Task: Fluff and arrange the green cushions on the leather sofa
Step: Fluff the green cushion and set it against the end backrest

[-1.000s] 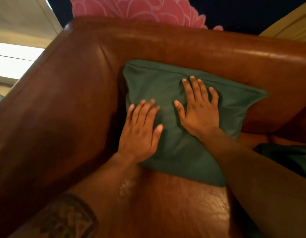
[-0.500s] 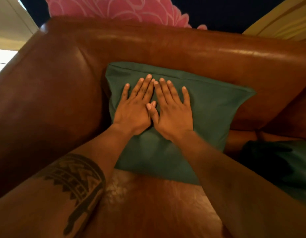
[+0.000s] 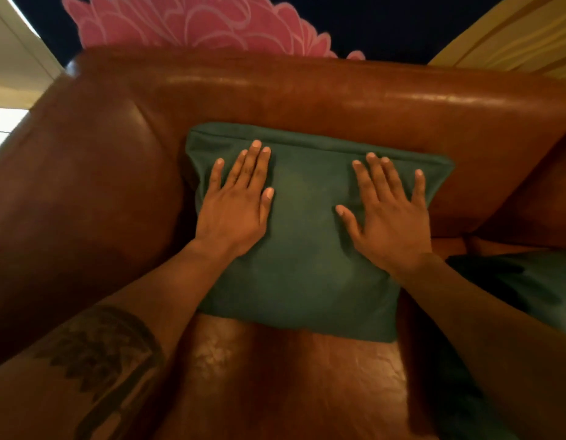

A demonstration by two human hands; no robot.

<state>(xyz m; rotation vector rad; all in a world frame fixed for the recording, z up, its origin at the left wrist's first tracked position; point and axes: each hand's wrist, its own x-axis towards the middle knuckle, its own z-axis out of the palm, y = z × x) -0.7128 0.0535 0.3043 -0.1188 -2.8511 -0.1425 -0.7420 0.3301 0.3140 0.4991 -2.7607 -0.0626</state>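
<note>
Cushion (image 3: 307, 249) under two flat open hands

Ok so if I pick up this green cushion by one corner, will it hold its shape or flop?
The green cushion probably flops: it looks thin, with a slack, creased cover. It likely feels light, since it leans against the sofa back under the flat left hand and right hand. On smooth leather, it may slide.

A cushion (image 3: 307, 249) stands on the sofa (image 3: 275, 96) seat, leaning against the backrest beside the left armrest. The left hand (image 3: 235, 204) lies flat on its left half, the right hand (image 3: 391, 217) on its right half, well apart. A second cushion (image 3: 529, 281) lies to the right.
</note>
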